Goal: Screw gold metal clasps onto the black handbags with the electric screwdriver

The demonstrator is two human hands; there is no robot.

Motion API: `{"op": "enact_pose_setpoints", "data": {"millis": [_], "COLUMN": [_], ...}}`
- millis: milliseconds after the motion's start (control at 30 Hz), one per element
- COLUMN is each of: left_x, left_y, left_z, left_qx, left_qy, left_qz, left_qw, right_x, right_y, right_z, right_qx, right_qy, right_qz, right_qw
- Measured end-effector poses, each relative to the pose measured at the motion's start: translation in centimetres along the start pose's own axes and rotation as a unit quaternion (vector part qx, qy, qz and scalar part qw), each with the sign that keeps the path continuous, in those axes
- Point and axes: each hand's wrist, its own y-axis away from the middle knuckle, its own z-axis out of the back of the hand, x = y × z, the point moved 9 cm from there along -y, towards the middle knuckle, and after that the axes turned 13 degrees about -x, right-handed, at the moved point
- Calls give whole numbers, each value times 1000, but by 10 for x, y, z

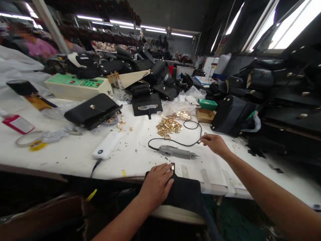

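A black leather flap [187, 190] lies over the table's front edge, with a small gold clasp plate [173, 166] on its narrow tab. My left hand [157, 180] rests palm down on this flap, thumb apart from the fingers and fingertips beside the clasp plate. Further right, my right hand [214, 144] pinches a small gold frame-shaped metal fitting [199, 142] just above the table. Between the hands and a little farther back lies a grey electric screwdriver [175, 152], its bit pointing right and its black cord looping behind. Beyond it is a heap of gold fittings [168, 127].
A white box with a cable [108, 145] lies left of the screwdriver. Black bags [92, 110] stand at the left, with more [234, 115] at the right. Behind are a cream machine [77, 87], a small cardboard box [204, 115] and plastic wrap. People sit far left.
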Motion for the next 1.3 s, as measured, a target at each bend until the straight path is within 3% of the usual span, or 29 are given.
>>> {"op": "enact_pose_setpoints", "data": {"millis": [67, 167, 267, 367, 700, 1300], "left_x": [0, 1, 2, 4, 5, -3], "left_y": [0, 0, 1, 2, 3, -3], "left_z": [-1, -4, -7, -9, -10, -14], "left_qx": [9, 12, 11, 10, -17, 58], "left_qy": [1, 1, 10, 22, 28, -32], "left_qz": [5, 6, 0, -3, -7, -13], "left_qw": [1000, 1000, 1000, 1000, 999, 998], "right_x": [33, 82, 103, 101, 102, 98], "right_y": [27, 74, 100, 103, 101, 97], "right_z": [-18, -56, -87, -100, -100, -103], "right_qx": [55, 155, 195, 188, 181, 166], "right_qy": [-93, -224, -242, -208, -173, -155], "right_qz": [19, 43, 25, 8, 35, 19], "right_qw": [994, 961, 950, 960, 967, 974]}}
